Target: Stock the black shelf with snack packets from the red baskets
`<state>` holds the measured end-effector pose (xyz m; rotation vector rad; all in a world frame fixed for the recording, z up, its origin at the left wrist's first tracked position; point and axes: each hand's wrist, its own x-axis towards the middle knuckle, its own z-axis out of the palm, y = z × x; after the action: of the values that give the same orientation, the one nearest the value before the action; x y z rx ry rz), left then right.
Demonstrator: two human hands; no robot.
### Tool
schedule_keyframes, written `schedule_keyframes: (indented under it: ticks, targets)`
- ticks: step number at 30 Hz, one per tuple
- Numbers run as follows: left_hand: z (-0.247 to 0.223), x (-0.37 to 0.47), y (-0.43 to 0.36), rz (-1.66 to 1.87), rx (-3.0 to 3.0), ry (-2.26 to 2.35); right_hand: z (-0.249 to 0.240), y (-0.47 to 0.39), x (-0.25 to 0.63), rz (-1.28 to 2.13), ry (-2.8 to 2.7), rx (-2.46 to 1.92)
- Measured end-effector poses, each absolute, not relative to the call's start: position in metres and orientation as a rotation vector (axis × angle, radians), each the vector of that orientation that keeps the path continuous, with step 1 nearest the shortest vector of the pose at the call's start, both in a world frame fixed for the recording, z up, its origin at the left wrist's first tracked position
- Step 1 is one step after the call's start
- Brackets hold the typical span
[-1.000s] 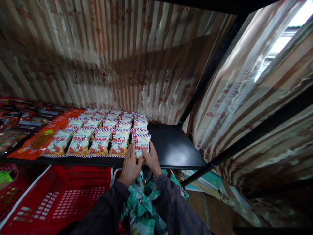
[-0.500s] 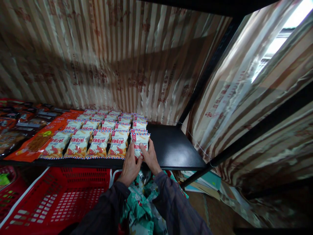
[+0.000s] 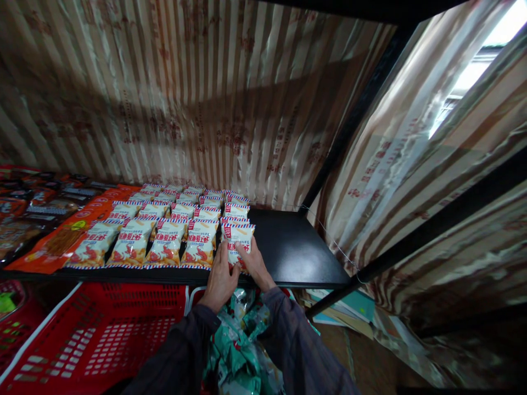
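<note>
Between both my hands is a small snack bag (image 3: pixel 237 236), pale with orange and red print, at the front right end of rows of matching snack bags (image 3: pixel 164 241) on a black shelf (image 3: pixel 296 252). My left hand (image 3: pixel 221 277) grips its left side, fingers along the edge. My right hand (image 3: pixel 254 263) grips the right side, with the thumb lying over the front. The bag leans back in line with its neighbours. Its lower part is partly covered by my fingers.
Orange packets (image 3: pixel 61 241) and dark packets (image 3: pixel 49 203) lie to the left. Below the shelf stand a red basket (image 3: pixel 135 318) and a heap of green bags (image 3: pixel 236 345). A black post (image 3: pixel 395 241) and wire (image 3: pixel 333 241) border the right side, with striped cloth (image 3: pixel 185 109) behind.
Both hands stay on the same snack bag with almost no movement. The view has shifted slightly.
</note>
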<state>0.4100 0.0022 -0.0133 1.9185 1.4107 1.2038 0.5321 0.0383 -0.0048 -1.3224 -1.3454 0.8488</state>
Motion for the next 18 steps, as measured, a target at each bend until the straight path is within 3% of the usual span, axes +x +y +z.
schedule_keyframes:
  ticks: [18]
  targets:
    - [-0.014,0.414,0.001,1.295,1.943,1.402,-0.005,0.034,0.543,0.97,-1.227,-1.123]
